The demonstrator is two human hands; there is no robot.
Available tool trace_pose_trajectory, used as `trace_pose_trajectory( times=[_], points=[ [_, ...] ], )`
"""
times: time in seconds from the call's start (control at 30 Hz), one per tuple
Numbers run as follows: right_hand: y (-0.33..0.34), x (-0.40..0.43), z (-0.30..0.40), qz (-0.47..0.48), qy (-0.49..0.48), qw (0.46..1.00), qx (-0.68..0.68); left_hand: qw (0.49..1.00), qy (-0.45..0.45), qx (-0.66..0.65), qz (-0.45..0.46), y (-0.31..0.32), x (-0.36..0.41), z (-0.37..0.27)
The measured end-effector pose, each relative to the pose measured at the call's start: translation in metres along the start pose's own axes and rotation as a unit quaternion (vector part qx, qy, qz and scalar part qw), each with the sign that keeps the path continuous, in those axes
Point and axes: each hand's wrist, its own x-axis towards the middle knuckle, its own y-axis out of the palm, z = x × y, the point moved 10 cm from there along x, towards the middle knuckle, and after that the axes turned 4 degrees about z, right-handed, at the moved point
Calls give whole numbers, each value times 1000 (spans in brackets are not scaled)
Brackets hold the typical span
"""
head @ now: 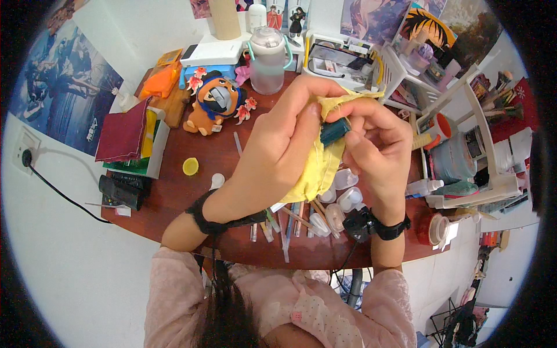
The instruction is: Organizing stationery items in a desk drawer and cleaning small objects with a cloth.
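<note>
A piece of yellow cloth (pixel 320 169) with a frayed upper edge hangs between my hands, raised above the desk. My left hand (pixel 283 139) pinches it near the top with thumb and fingers. My right hand (pixel 378 135) grips the cloth's upper part from the other side, its thumb and fingertips against a small dark teal object (pixel 334 132). That object lies against the cloth, partly covered by my fingers, so its kind cannot be told. Under the hands are several pens (pixel 289 222) and small clear plastic containers (pixel 350 199).
A plush toy (pixel 217 102) and a lidded water bottle (pixel 266 65) stand at the back. A yellow cap (pixel 190 166) sits on the wooden desk (pixel 174 191). White storage racks (pixel 496 187) line the right side. Cables run from both wrist straps.
</note>
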Motion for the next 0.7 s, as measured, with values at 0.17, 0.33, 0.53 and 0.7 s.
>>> trace_pose_trajectory(
  times=[0.17, 0.33, 0.53, 0.7],
  points=[
    [-3, -1, 2, -38, -20, 999, -22, 998, 14, 53, -20, -1, -3, -4],
    [-6, -4, 1, -72, -12, 996, -58, 997, 19, 69, -25, -2, -3, -4],
    [-4, 1, -3, -46, 1, 998, -43, 994, 74, 68, -41, -7, 2, -8],
    [-4, 1, -5, -45, 0, 998, -42, 999, 11, 33, -24, -3, -2, 3]
  ],
)
